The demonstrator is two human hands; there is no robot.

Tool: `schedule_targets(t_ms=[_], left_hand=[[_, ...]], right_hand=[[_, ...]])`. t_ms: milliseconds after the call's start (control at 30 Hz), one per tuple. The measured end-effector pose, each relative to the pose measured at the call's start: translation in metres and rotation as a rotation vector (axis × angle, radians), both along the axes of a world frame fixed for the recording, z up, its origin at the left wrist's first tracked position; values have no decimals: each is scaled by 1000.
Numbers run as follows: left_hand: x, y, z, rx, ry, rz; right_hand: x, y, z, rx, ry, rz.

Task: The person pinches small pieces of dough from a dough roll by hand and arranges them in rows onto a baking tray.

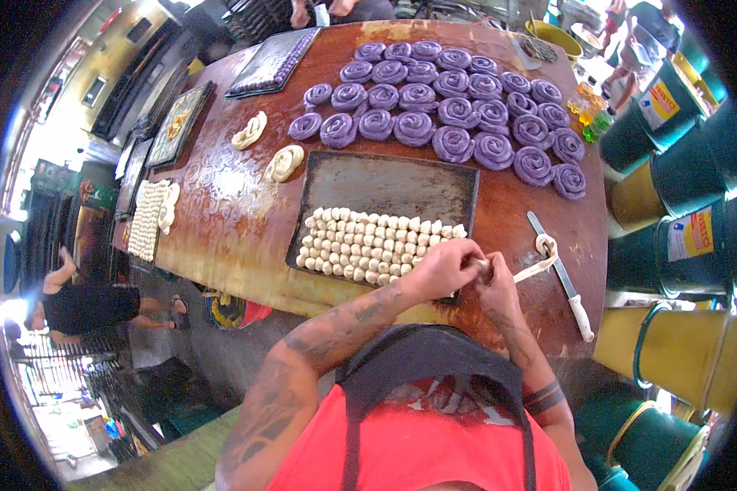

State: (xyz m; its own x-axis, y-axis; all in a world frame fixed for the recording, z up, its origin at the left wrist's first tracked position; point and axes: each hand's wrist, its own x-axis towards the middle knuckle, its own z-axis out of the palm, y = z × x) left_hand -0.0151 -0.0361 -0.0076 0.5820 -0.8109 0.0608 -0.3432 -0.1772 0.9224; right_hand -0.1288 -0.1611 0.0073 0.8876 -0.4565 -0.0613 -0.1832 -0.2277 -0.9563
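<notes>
Over the near right corner of a dark baking tray [385, 180], my two hands meet with fingers pinched together. My left hand [444, 270] and my right hand [498, 288] both close on a pale dough strip [535, 268], mostly covered at the fingers. Its tail trails right across the table and curls over the blade of a long white-handled knife [558, 266]. Tight rows of small pale dough balls [360, 243] fill the near half of the tray. The far half shows bare, worn metal.
Many purple dough coils [413, 128] cover the far side of the brown table [221, 237]. Two pale dough coils [284, 164] lie left of the tray. More trays [272, 64] line the far left edge. Bottles [599, 123] and large green tubs [700, 176] stand at right. Other people are nearby.
</notes>
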Motion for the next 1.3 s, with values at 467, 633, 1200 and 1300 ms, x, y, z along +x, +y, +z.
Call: schedule_targets(t_ms=[467,633,1200,1300], left_hand=[[80,1,-50,329,83,392],[75,-50,-56,119,-114,356],[-5,-29,-7,-170,-186,-44],[-6,-20,-18,29,55,98]], right_hand=[[-34,-41,-68,-428,-31,251],[-42,-40,-87,-714,119,378],[-7,-30,-50,243,77,-82],[-11,-27,-41,-106,142,-13]])
